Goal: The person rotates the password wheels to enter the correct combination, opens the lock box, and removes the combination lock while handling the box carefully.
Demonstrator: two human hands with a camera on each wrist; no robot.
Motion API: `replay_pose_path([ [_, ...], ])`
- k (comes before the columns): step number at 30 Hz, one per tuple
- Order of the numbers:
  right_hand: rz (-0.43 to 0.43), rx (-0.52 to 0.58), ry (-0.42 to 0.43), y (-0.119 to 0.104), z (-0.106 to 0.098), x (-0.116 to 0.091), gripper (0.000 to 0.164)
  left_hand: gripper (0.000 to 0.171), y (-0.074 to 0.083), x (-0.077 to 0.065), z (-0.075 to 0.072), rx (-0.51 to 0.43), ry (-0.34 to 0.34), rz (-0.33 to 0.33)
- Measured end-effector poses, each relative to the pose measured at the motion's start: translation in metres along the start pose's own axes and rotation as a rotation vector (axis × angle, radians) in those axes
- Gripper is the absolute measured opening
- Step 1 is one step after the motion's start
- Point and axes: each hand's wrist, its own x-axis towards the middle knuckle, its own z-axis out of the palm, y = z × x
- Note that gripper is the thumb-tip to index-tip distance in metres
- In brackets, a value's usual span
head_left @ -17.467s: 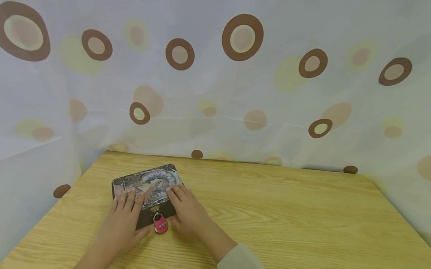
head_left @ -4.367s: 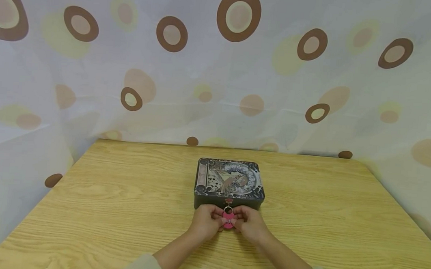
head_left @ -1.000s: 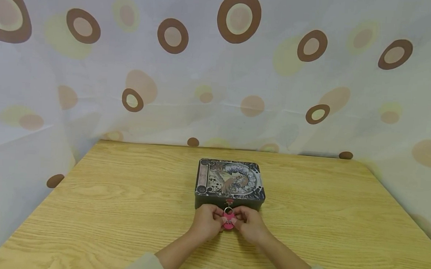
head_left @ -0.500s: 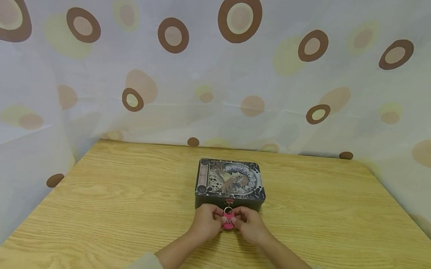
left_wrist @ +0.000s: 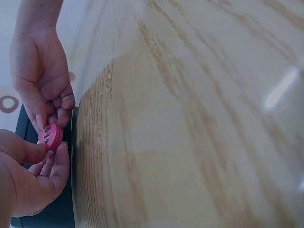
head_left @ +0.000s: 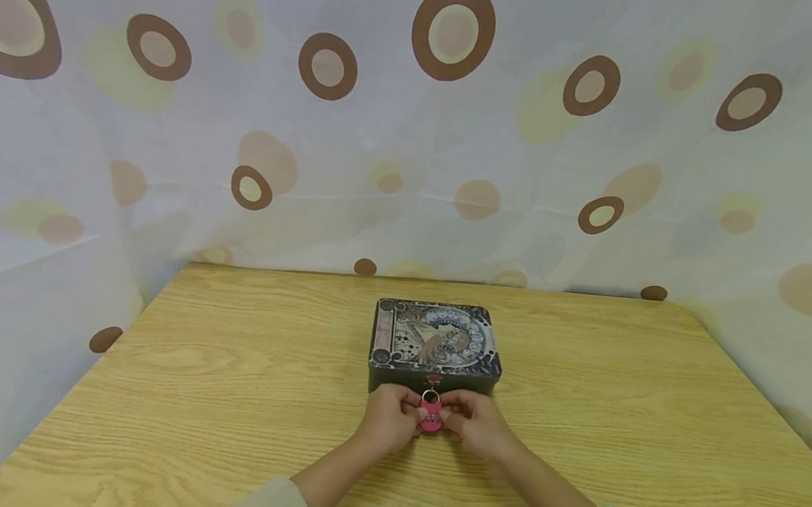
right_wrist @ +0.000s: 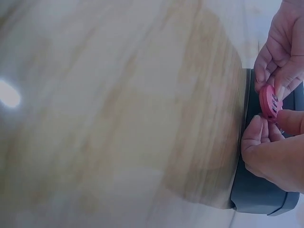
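Here's the left hand, fingers curled, pinching the left edge of the pink padlock, right at the near side of the dark patterned box on the wooden table; and the right hand, also curled, pinches the right edge!

Can't read the digits on the pink padlock in front of the box, too tiny from the head view and kinda mushy from both wrists. Can't see the padlock's sides either, tucked partly behind the left hand and right hand. Also losing the box's lower front behind those two. Can't tell how the shackle meets the clasp on the box's front, way too small. Same with the fine artwork on the box's lid. Only getting part of both sleeves and the table on the box's near side, plus part of the patterned curtain beyond it, thanks to the picture edges.
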Motion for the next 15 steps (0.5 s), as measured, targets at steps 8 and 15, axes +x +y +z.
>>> replay_pose_path([
  [8, -0.04, 0.036, -0.028, 0.0019, -0.0003, -0.001, 0.031, 0.004, -0.0003, 0.0003, 0.0012, 0.0, 0.002, -0.001],
  [15, -0.056, 0.03, -0.055, 0.003, -0.0013, -0.0001, 0.03, 0.004, 0.0004, 0.0002, 0.0023, 0.019, 0.011, 0.011],
])
